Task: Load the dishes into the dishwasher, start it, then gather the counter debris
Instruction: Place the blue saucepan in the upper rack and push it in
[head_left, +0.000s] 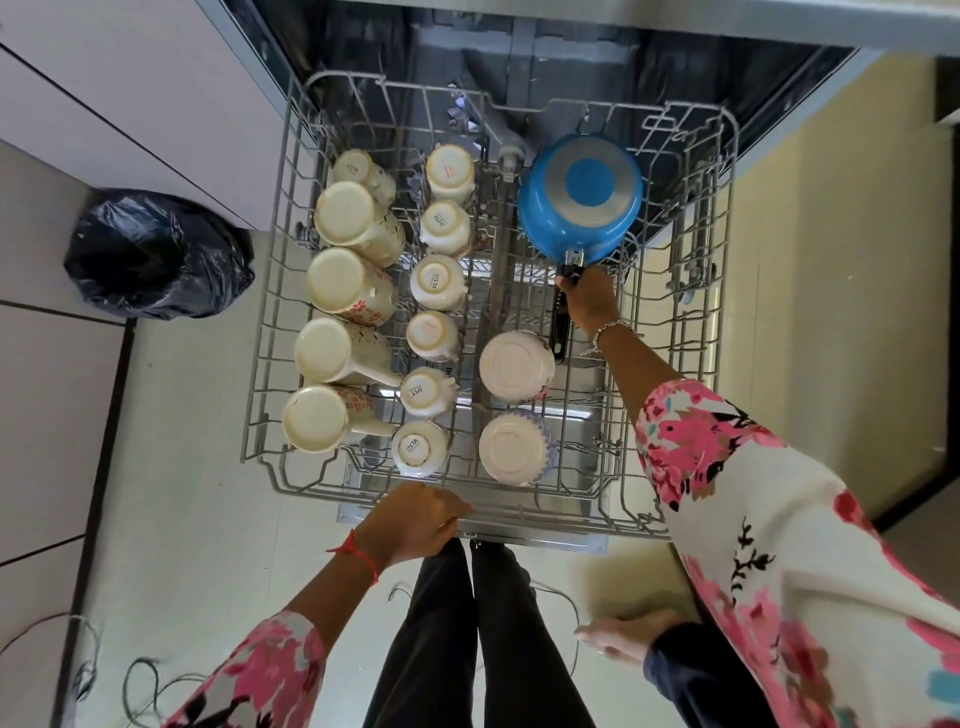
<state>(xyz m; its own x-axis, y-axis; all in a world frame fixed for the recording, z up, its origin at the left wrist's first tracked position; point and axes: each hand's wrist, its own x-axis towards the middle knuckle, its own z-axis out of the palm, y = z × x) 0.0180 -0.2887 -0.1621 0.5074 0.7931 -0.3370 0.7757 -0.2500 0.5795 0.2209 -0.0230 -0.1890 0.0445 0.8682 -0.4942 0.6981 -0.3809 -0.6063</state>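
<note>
Loose cables (145, 680) are lying on the floor at seven o'clock. The left hand (415, 522) is curling its fingers over the front rim of the pulled-out dishwasher rack (545, 506) at six o'clock. Two upturned bowls (517, 366) are sitting just beyond, with rows of upturned mugs (345, 283) crowding the rack's nine o'clock side. The right hand (589, 301) is gripping the black handle (560, 332) of the inverted blue pan (582, 195) at one o'clock, the handle's end just beside the farther bowl. A black bin bag (156, 254) is standing at ten o'clock.
</note>
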